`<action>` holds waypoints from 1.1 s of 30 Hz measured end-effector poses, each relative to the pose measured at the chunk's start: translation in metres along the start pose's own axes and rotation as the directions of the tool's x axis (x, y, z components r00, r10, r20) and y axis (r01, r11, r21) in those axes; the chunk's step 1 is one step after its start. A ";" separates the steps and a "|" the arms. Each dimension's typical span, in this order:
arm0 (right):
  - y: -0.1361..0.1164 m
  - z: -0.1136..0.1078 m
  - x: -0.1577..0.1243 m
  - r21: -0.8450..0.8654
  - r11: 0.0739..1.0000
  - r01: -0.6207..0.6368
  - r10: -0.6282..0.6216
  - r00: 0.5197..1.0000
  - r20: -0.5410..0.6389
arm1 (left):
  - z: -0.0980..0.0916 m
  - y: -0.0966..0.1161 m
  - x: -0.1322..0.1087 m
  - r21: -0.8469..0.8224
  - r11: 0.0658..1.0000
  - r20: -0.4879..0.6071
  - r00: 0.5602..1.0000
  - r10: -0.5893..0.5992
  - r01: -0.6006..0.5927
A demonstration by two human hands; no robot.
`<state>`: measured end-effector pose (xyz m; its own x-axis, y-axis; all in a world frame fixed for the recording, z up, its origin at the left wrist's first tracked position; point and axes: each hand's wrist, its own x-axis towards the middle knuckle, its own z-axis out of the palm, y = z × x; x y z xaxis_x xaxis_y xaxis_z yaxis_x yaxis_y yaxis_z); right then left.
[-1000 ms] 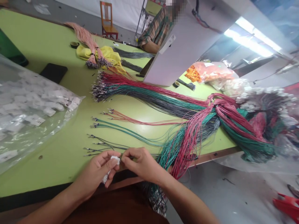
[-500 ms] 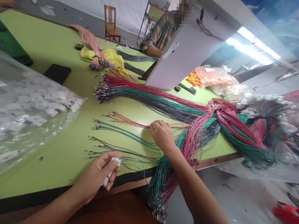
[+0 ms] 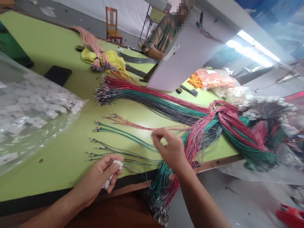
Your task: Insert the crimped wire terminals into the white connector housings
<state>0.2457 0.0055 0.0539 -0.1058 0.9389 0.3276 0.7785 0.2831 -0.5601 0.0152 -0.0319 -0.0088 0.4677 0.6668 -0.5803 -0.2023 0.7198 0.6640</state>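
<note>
My left hand (image 3: 99, 179) is at the near table edge, fingers closed on a small white connector (image 3: 117, 164). My right hand (image 3: 169, 147) is raised just above the table with finger and thumb pinched on a thin red wire (image 3: 133, 126). This wire comes from the small red group lying in front of it. Below that group lie a few loose green wires (image 3: 118, 132) and black wires (image 3: 106, 148), all with metal terminals pointing left. A thick bundle of red, green and black wires (image 3: 154, 98) runs across the green table (image 3: 59, 148) and hangs over its right edge.
A clear bag of white connectors (image 3: 28, 110) lies at the left. Farther back are a black pad (image 3: 58, 74), pink wire bundles (image 3: 92, 44), a yellow cloth (image 3: 114, 57), a white panel (image 3: 187, 60) and an orange-filled bag (image 3: 209, 77). A person in a plaid shirt (image 3: 161, 34) sits beyond.
My right hand left the connector, reached out to the small red wire group, and has now pulled back slightly and lifted with its fingers pinched. My left hand stayed put with the connector.
</note>
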 end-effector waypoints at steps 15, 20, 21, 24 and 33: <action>-0.032 0.037 -0.036 0.222 0.967 -0.123 0.048 0.948 0.316 | -0.003 0.001 -0.001 -0.052 0.999 0.010 1.000 0.003 -0.003; -0.036 0.034 -0.035 0.150 0.989 0.018 -0.069 0.937 0.342 | -0.002 0.002 0.000 -0.070 0.998 -0.003 1.000 -0.006 0.005; -0.036 0.034 -0.035 0.131 0.991 0.039 -0.082 0.936 0.343 | -0.001 0.002 0.000 -0.068 0.998 -0.007 1.000 -0.004 0.003; -0.036 0.036 -0.036 0.080 0.994 0.074 -0.097 0.935 0.340 | 0.000 0.003 -0.001 -0.053 0.999 -0.019 1.000 0.002 -0.003; -0.037 0.038 -0.037 0.044 0.990 0.136 -0.143 0.922 0.359 | -0.002 -0.002 0.002 0.067 0.998 -0.016 1.000 0.013 -0.011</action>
<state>0.1975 -0.0317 0.0336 -0.4307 0.8959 0.1089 0.7287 0.4164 -0.5436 0.0147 -0.0318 -0.0119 0.4511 0.6788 -0.5794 -0.1496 0.6976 0.7007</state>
